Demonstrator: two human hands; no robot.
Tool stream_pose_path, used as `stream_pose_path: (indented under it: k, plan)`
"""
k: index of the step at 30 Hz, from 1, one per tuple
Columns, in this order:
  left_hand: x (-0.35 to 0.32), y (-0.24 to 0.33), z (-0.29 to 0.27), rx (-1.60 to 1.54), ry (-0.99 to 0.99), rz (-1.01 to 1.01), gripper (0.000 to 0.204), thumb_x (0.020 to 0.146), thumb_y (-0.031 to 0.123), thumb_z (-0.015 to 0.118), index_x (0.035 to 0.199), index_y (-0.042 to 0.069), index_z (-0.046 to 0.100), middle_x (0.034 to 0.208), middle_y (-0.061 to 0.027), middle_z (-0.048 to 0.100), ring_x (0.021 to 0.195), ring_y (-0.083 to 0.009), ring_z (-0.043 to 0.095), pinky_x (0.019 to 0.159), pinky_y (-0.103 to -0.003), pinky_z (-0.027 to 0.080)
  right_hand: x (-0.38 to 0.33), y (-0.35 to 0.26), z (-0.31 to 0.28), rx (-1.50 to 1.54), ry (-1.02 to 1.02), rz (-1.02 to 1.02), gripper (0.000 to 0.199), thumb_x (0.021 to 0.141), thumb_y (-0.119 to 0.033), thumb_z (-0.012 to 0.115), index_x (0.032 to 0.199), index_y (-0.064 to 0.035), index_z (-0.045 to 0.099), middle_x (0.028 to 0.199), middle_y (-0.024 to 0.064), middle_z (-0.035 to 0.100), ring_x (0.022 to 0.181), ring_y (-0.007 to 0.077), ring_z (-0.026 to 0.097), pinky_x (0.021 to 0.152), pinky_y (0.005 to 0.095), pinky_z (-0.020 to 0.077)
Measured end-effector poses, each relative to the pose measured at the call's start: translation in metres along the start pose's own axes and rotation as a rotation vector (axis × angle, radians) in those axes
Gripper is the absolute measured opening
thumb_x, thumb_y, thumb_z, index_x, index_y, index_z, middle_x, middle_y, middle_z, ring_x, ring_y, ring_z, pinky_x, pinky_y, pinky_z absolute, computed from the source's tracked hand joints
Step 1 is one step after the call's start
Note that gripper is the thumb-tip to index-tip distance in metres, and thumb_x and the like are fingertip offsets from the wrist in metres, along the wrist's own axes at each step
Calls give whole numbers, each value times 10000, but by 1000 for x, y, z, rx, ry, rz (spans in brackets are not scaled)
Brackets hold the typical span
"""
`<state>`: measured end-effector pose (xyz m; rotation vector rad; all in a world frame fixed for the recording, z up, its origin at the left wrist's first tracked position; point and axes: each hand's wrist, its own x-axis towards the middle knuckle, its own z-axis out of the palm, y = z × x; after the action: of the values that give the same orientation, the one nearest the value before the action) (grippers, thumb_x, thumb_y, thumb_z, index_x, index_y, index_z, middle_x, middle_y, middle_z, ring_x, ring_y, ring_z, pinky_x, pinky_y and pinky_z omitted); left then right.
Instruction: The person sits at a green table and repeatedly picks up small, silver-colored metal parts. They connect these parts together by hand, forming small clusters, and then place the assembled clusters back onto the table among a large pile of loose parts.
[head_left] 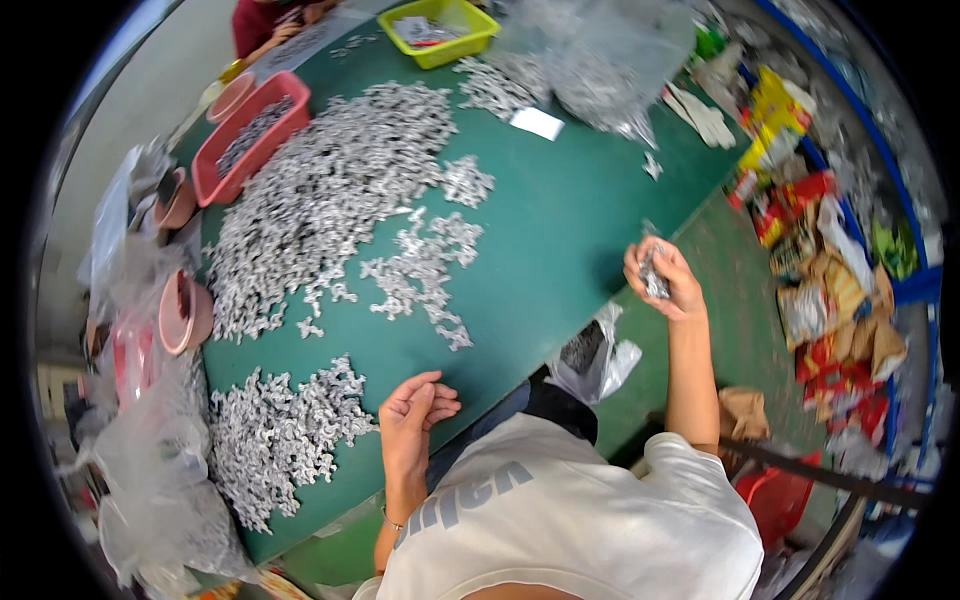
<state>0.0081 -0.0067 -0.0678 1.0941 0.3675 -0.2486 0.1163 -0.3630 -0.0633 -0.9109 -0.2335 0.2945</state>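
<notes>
My right hand (675, 285) is closed around several small silver metal parts (655, 278), held past the right edge of the green table (560, 250). My left hand (415, 405) hovers by the table's near edge with fingers loosely stretched and nothing visible in them. Just left of it spreads a pile of similar silver parts (285, 435). Farther off lies a smaller scattered group (425, 265), and behind that a much larger heap (330, 170). The parts' exact kind is too small to make out.
At the far left stand a red bin (250, 140) of parts and a pink bowl (186, 315). A yellow-green basket (440, 35), a clear plastic bag (600, 60) and white gloves (698, 115) lie at the far side. Below the edge hangs an open bag (600, 360).
</notes>
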Motion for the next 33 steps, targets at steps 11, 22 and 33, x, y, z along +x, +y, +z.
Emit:
stream_pose_path:
  k: [11,22,33]
  plan:
    - [-7,-12,15,100,-67,-72,200,873,63,498,1024,-56,554,835,-135,620,678,-164,621,629,-238,526,-181,225,-123,475,1014,594,195,846,-220,521,805,-29,524,658,62,531,532,156,508,353,212,362]
    - [-16,-17,9,74,-10,-8,193,873,68,501,1016,-49,557,837,-122,621,679,-153,615,627,-238,524,-142,282,-162,254,1681,392,342,770,-86,490,1096,-5,423,1075,168,500,950,348,511,783,607,436]
    - [-10,-21,-1,130,63,6,190,880,74,490,1020,-32,563,859,-104,615,761,-148,602,680,-242,506,-51,132,14,-1225,1327,-571,329,806,-5,489,1131,11,439,1151,144,438,1020,238,435,848,347,343]
